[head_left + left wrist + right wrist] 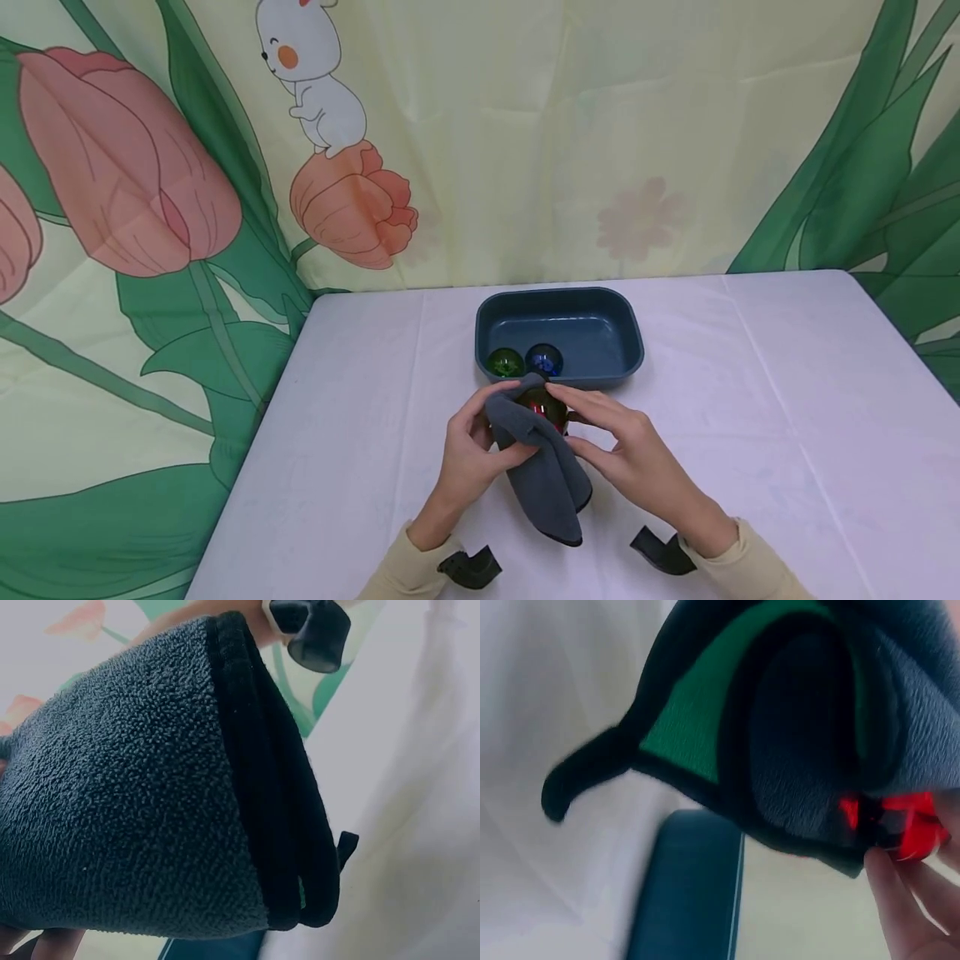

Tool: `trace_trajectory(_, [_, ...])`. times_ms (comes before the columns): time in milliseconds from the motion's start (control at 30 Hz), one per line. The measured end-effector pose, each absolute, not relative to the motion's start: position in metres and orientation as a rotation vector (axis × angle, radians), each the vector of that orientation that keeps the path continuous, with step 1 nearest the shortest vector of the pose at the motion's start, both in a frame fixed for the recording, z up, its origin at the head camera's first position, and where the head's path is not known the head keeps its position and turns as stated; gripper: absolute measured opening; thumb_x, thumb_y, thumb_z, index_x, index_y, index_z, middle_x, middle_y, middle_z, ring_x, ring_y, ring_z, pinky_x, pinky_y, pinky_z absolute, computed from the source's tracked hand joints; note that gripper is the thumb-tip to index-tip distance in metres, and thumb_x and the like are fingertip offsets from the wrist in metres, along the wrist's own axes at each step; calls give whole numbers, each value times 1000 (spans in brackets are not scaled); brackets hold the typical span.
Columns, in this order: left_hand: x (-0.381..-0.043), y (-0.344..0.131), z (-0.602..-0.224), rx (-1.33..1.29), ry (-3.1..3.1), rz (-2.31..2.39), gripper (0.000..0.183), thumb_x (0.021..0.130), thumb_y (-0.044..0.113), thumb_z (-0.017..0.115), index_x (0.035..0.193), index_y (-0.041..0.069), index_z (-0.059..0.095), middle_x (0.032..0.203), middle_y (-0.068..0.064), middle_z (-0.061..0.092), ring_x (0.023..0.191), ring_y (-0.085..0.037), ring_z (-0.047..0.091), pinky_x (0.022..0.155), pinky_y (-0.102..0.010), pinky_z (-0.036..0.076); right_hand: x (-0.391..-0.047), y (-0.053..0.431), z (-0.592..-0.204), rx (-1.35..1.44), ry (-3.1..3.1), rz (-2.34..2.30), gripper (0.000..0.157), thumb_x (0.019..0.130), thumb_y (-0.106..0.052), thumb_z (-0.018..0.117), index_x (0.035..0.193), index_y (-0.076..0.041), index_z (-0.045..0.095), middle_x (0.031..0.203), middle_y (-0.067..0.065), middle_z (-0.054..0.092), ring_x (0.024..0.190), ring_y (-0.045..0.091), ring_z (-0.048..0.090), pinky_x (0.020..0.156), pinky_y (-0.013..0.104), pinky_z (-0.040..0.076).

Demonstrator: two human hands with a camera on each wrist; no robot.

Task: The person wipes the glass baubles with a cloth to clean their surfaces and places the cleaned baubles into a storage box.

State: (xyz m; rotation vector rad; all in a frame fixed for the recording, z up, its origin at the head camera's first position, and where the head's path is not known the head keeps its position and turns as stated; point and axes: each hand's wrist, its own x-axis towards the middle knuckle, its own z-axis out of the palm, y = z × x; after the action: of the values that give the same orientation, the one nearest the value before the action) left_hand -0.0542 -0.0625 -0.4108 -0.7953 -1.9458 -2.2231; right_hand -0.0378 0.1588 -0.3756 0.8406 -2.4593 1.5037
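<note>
A dark grey cloth (551,487) with black edging is wrapped partly round a shiny red glass ball (545,407). My left hand (467,454) grips the cloth from the left, thumb in front, and the folded end hangs down. On the other side my right hand (637,446) holds the red ball between its thumb and fingers. Green lining shows inside a fold of the cloth (795,750) in the right wrist view, where fingertips (885,877) touch the ball. Cloth fills most of the left wrist view and hides much of the left hand.
Just beyond the hands stands a dark blue rectangular tray (633,333). A green ball (506,362) and a blue ball (545,359) lie in its near left corner. White cloth covers the table (337,450), with a printed curtain (510,167) behind.
</note>
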Motion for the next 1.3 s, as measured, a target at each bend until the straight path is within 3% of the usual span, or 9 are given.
trace_trajectory(300, [-54,-63,-412,-827,-1936,-2210,58,82,5,79,133,-5,53,128,-27,57,111,-18,64,99,-34,53,-35,156,-376,698,-2519,1616,58,86,-5,75,141,-11,56,135,10,62,117,17,64,89,30,57])
trace_trajectory(600, [-55,-61,-411,-832,-1899,-2204,59,80,-2,78,133,-6,53,126,-30,58,111,-19,64,99,-33,53,-37,165,-374,988,-2517,1171,75,80,-6,82,147,-15,49,148,5,50,130,20,53,102,17,46])
trace_trajectory(733, [-55,-59,-411,-837,-1884,-2224,58,82,0,77,133,-8,52,127,-31,56,114,-18,64,100,-33,52,-40,165,-376,1095,-2418,1037,49,97,-30,60,143,-14,54,148,8,49,133,22,50,106,16,40])
trace_trajectory(800, [-55,-59,-411,-834,-1889,-2231,58,82,0,77,133,-7,52,127,-31,56,114,-18,64,100,-33,52,-40,164,-377,1099,-2383,1024,50,100,-39,44,141,-13,56,146,9,51,131,22,52,106,15,39])
trace_trajectory(867, [-55,-59,-411,-843,-1898,-2224,59,81,-2,77,134,-7,52,128,-31,56,114,-19,64,99,-33,53,-40,164,-378,1093,-2368,1030,50,101,-40,42,140,-13,57,144,9,53,129,22,53,105,15,39])
trace_trajectory(933, [-54,-59,-411,-849,-1916,-2216,60,80,-4,77,134,-6,52,129,-29,56,114,-19,64,99,-34,53,-39,164,-377,1080,-2382,1030,50,101,-39,43,141,-12,56,143,9,54,128,23,54,105,14,39])
trace_trajectory(1033, [-53,-60,-410,-858,-1947,-2211,62,79,-6,77,135,-4,52,130,-27,56,114,-19,64,99,-35,53,-38,164,-375,1023,-2437,1109,51,95,-27,62,143,-13,53,140,7,56,123,22,58,101,15,45])
trace_trajectory(1133, [-53,-61,-409,-849,-1970,-2211,62,79,-4,78,135,-3,52,132,-25,56,115,-19,64,99,-36,53,-37,165,-372,939,-2524,1200,68,84,-10,77,146,-16,50,137,3,58,116,20,63,94,23,53])
trace_trajectory(1300, [-54,-60,-410,-843,-1950,-2186,63,77,-8,78,135,-5,52,129,-27,57,113,-18,64,98,-35,54,-39,165,-371,926,-2594,1132,82,77,-4,83,148,-20,47,144,0,53,125,20,57,97,28,53])
